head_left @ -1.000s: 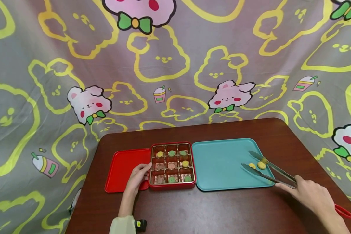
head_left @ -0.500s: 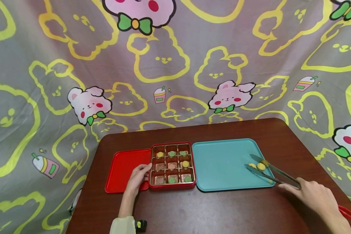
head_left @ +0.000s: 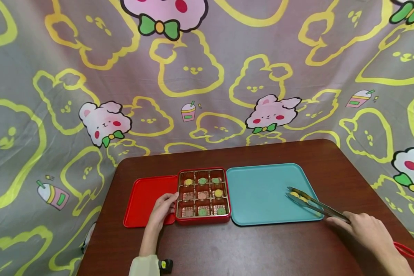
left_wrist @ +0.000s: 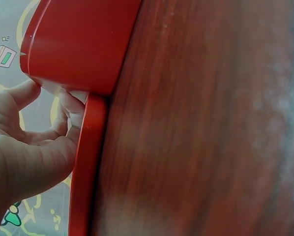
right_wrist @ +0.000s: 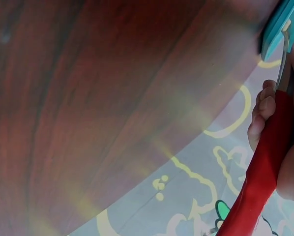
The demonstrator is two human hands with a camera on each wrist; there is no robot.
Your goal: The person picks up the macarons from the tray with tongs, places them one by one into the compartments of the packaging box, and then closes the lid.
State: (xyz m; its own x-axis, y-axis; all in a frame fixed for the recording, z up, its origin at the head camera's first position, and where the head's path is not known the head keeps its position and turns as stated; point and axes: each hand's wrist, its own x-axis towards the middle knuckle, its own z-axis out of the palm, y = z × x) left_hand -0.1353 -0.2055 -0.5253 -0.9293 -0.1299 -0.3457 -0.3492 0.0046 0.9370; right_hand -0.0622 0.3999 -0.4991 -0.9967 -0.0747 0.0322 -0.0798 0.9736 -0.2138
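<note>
My right hand [head_left: 369, 232] grips metal tongs [head_left: 326, 209] with a red handle [right_wrist: 270, 142]. Over the right part of the teal tray [head_left: 258, 184], the tong arms stand close together around two small yellow cookie-like rounds [head_left: 294, 194]. My left hand [head_left: 163, 209] rests against the left side of the red box [head_left: 203, 220], its fingertips at the rim and side wall. Nine brown plastic compartments fill the box. Several hold yellow or green rounds, such as the yellow one [head_left: 219, 193] at middle right. The left wrist view shows fingers [left_wrist: 71, 105] touching the box wall.
A flat red tray [head_left: 138, 199] lies left of the box, partly under my left hand. The teal tray sits directly right of the box. Dark wooden table [head_left: 255, 249] shows in front, and a patterned cloth [head_left: 207, 76] hangs around the table's far sides.
The tongs shifted slightly right, then came back left, and their arms have drawn closer together. Both yellow rounds have moved a little left with them. My left hand and the box stay put.
</note>
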